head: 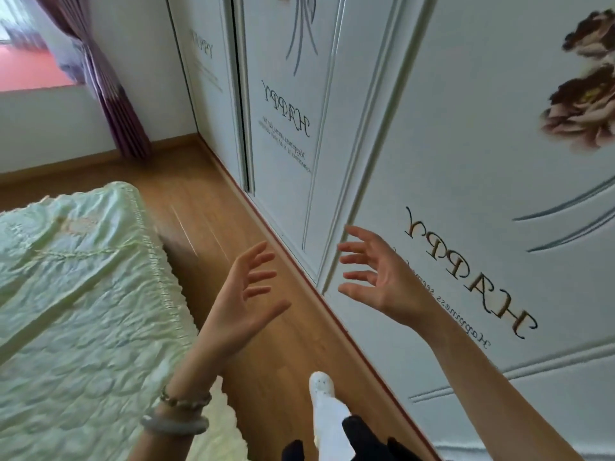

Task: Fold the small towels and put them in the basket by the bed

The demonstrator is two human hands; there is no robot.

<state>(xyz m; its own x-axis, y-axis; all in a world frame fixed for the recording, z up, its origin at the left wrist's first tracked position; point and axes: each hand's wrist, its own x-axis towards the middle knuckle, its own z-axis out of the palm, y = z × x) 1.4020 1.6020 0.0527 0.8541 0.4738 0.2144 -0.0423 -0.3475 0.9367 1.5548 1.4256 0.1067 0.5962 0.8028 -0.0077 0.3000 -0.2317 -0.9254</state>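
Pale green quilted bedspread [76, 294] covers the bed on the left side of the head view, and that's pretty much the only soft thing around; no towel or basket is in the frame, so where they are I can't tell.

Count-wise: two hands, both empty. The left hand [244, 302] is up over the floor strip with fingers spread wide, palm turned toward the other one. The right hand [379, 277] is raised in front of the wardrobe, fingers also splayed and a bit curled, palm facing back at the left. They're apart, not touching, nothing between them. Two bracelets sit on the left wrist, a beaded one [184, 401] and a pale bangle [174, 425] below it.

Wardrobe [466, 144] runs along the right, white doors with "HAPPY" lettering showing three times and a brown flower print up in the corner. One white shoe [321, 384] pokes out at the bottom, on the wooden floor [206, 181].

Open room: the floor is a narrow lane between the bed's fringed edge and the wardrobe's base, running away toward the far wall. It widens past the bed's corner, where a purple curtain [113, 94] hangs beside the window.
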